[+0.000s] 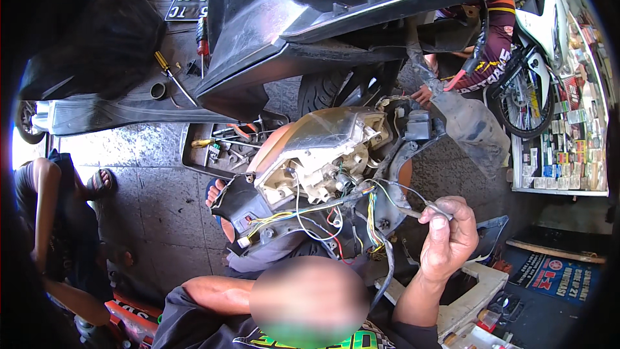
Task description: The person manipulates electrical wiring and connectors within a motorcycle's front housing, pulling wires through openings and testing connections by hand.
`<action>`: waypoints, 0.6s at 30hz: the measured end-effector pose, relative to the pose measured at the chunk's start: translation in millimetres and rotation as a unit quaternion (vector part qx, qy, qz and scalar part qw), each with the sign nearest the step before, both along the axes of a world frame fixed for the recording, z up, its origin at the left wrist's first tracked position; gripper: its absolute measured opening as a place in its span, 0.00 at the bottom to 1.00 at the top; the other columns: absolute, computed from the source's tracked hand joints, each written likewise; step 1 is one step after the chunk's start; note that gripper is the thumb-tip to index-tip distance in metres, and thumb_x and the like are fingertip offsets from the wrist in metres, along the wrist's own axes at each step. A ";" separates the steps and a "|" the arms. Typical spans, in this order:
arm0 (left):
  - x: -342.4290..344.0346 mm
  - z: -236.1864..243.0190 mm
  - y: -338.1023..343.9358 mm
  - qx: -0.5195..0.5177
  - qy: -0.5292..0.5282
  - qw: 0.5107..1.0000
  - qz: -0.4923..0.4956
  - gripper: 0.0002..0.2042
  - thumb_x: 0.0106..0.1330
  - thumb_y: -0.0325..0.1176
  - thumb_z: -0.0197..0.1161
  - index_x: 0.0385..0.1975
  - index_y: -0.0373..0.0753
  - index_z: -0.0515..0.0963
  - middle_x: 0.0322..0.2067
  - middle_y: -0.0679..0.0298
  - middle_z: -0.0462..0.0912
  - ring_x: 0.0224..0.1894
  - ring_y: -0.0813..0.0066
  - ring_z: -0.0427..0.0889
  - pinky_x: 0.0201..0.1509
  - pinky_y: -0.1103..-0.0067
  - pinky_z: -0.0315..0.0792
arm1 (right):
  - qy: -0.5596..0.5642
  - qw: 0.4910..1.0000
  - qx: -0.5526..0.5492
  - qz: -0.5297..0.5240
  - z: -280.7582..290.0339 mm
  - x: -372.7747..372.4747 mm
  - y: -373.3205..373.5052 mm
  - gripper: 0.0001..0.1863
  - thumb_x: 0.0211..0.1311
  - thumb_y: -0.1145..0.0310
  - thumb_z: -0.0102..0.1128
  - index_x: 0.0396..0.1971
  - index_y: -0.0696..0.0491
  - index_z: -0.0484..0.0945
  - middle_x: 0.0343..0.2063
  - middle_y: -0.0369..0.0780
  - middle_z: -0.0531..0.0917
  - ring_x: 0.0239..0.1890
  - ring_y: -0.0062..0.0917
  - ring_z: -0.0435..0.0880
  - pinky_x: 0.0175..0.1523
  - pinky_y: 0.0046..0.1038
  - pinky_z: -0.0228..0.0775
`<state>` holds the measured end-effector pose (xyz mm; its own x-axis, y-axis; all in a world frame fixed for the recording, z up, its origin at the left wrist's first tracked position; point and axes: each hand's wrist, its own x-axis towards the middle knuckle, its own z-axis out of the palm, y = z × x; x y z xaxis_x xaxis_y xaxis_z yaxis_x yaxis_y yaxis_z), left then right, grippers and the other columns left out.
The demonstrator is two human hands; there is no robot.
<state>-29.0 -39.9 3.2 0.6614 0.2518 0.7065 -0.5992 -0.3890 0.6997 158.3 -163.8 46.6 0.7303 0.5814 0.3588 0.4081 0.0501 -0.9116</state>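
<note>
Here, a black tray (186, 145) (near the headlight (323, 132)) holds tools (203, 143).

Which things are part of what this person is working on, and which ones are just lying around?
Seems part of the job:
- right hand, pinching a thin grey cable
- headlight unit
- coloured wires hanging beside it

Probably just lying about, as no hand touches them:
- yellow-handled screwdriver
- black ring
- number plate
</note>
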 end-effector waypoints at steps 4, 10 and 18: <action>1.0 0.3 -1.2 0.000 -0.013 1.000 -0.003 0.18 0.59 0.31 0.72 0.15 0.42 0.67 0.20 0.66 0.70 0.18 0.72 0.69 0.18 0.75 0.62 | -0.014 1.000 -0.011 -0.001 -1.2 2.3 -1.0 0.10 0.68 0.73 0.63 0.46 0.61 0.78 0.37 0.44 0.80 0.33 0.22 0.80 0.41 0.23 0.74; -2.9 2.0 -5.5 -0.008 -0.020 1.000 0.004 0.18 0.58 0.30 0.73 0.15 0.41 0.67 0.21 0.65 0.68 0.19 0.70 0.69 0.19 0.73 0.61 | -0.026 1.000 -0.009 -0.007 -4.3 4.1 -1.1 0.12 0.68 0.73 0.62 0.48 0.62 0.78 0.38 0.44 0.79 0.33 0.22 0.79 0.40 0.24 0.75; -2.5 1.7 -7.9 -0.009 -0.021 1.000 0.006 0.18 0.59 0.29 0.72 0.15 0.41 0.66 0.21 0.65 0.69 0.19 0.70 0.69 0.19 0.74 0.62 | -0.030 0.999 -0.014 -0.027 -0.7 -1.0 1.0 0.12 0.63 0.80 0.65 0.46 0.62 0.80 0.40 0.44 0.80 0.34 0.22 0.81 0.41 0.22 0.75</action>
